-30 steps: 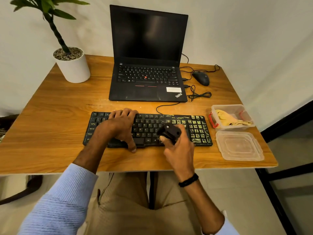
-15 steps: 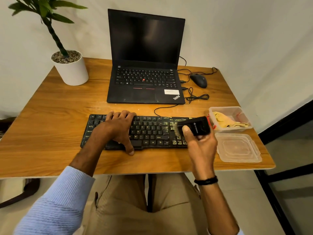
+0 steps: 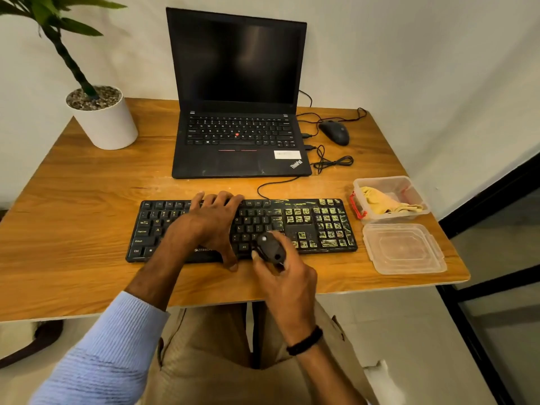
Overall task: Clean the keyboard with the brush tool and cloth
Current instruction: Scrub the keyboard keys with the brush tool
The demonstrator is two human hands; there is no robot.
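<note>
Keyboard lies along the near middle of the counter, its right-hand keys smeared with yellowish grime. The left hand rests on the middle keys with fingers spread, and the right hand curls round the black brush tool over the near row just beside it. The yellow cloth sits in an open tub just right of the keyboard.

Wooden table against white wall.

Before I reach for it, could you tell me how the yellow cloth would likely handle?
The cloth lies crumpled in folds, so probably floppy and light. Its open box looks thin and clear, so it may slide when tugged.
</note>
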